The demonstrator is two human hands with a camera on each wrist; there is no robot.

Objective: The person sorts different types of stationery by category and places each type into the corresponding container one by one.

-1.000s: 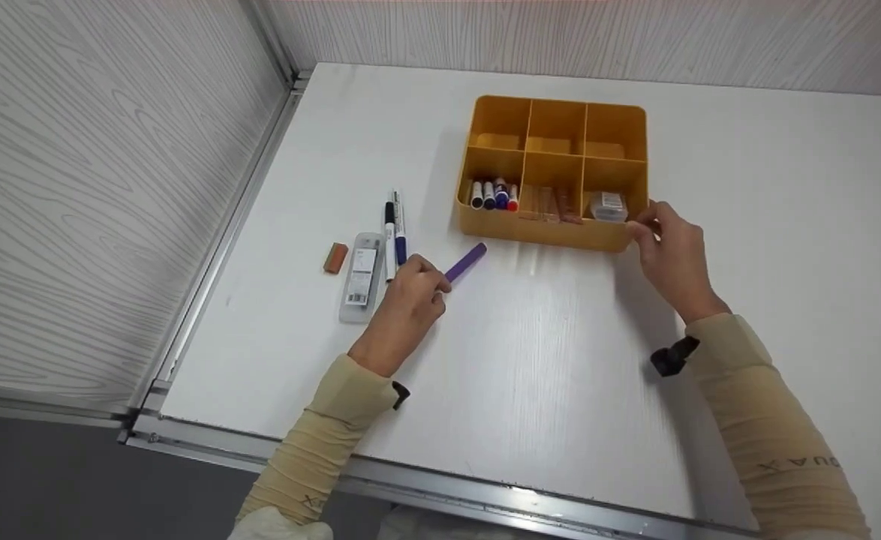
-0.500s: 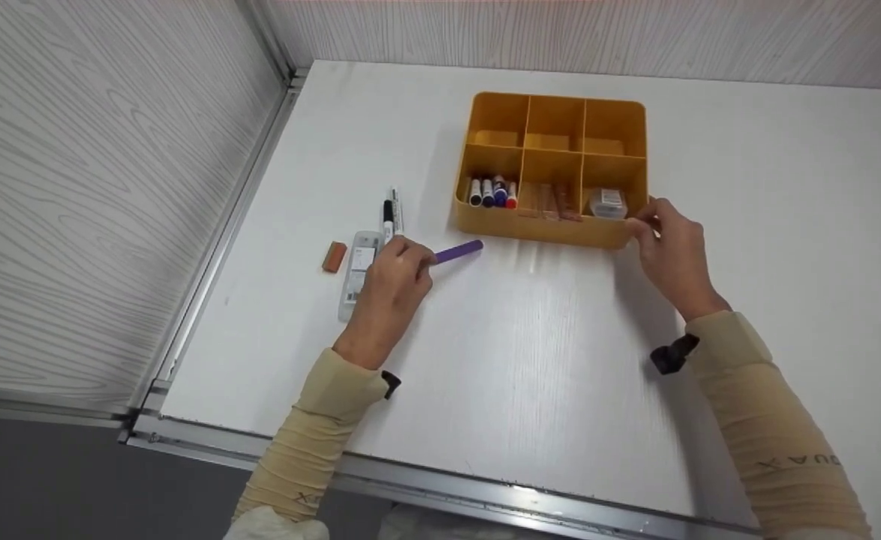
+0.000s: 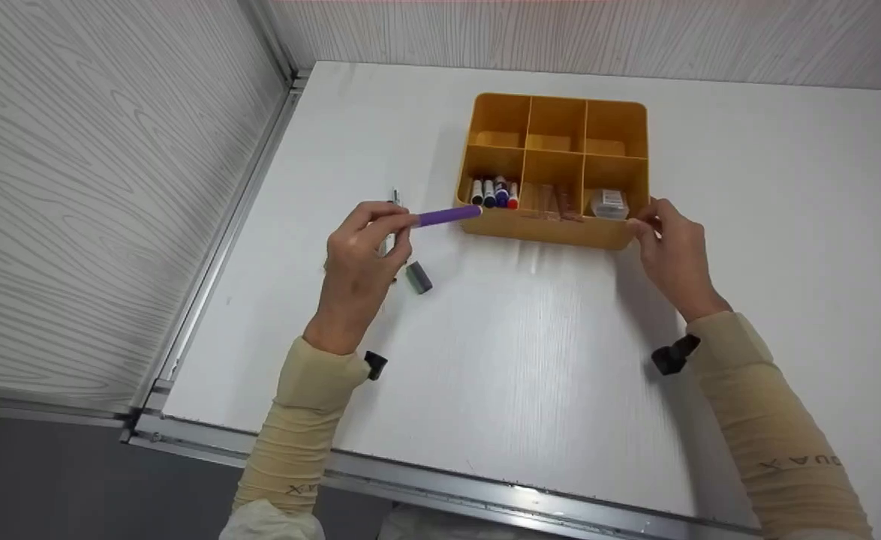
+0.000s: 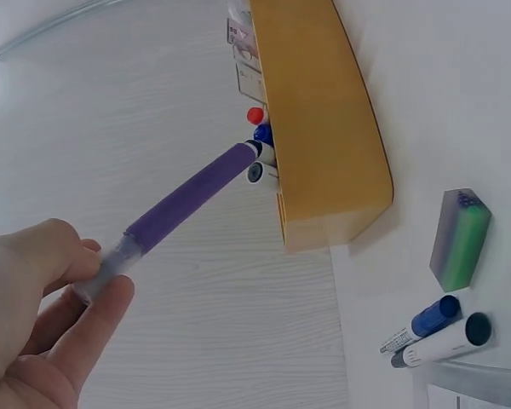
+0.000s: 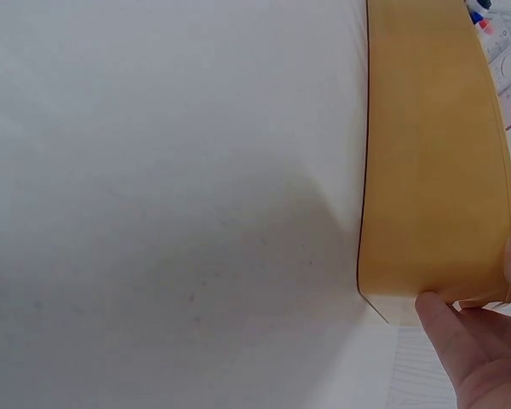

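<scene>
In the head view my left hand pinches a purple pen-shaped tube by its clear end. Its free end points right, overlapping the front left corner of the yellow six-compartment box. The left wrist view shows the tube's translucent end between thumb and fingers, the purple barrel slanting up toward several markers in the box. My right hand grips the box's front right corner, thumb at the rim and fingers against the side wall.
A green-and-grey block lies right of my left hand. In the left wrist view, a blue-capped marker and a black-capped marker lie beside a clear case. Clear rulers and a small clear container sit in front compartments.
My left hand has lifted the purple tube off the table, moving away from the near edge and slightly left. The green-and-grey block has come into sight. My right hand stays at the box corner.
</scene>
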